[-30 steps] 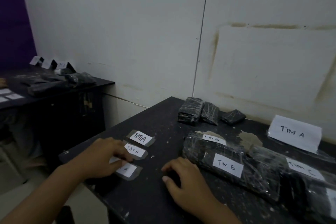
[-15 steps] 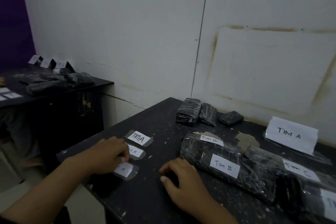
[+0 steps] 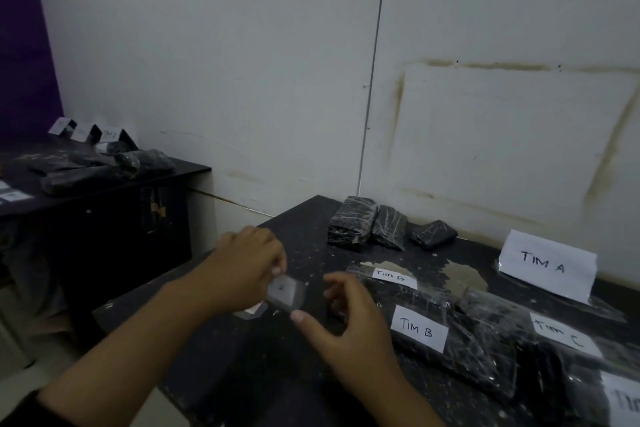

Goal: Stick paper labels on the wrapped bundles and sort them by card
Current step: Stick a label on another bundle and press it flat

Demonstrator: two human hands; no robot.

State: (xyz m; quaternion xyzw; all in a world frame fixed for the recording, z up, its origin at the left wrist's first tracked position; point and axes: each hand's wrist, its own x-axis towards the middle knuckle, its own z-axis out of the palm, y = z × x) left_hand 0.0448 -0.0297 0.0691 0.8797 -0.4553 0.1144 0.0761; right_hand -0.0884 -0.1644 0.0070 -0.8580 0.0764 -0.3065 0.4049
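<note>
The left hand (image 3: 242, 265) pinches a small tape-backed white paper label (image 3: 285, 292) over the dark speckled bench (image 3: 304, 225), the right hand (image 3: 349, 322) loosely open beside it, black plastic-wrapped bundles (image 3: 478, 357) just right, a white "TIM A" card (image 3: 547, 265) farther right.

Bare tabletop (image 3: 304, 229) lies open between the small bundles (image 3: 353, 225) at the back and the labelled bundles (image 3: 478, 357) nearer.

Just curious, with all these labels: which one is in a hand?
The small taped label pinched by the left hand; others, like the TIM C label, sit stuck on wrapped bundles.
</note>
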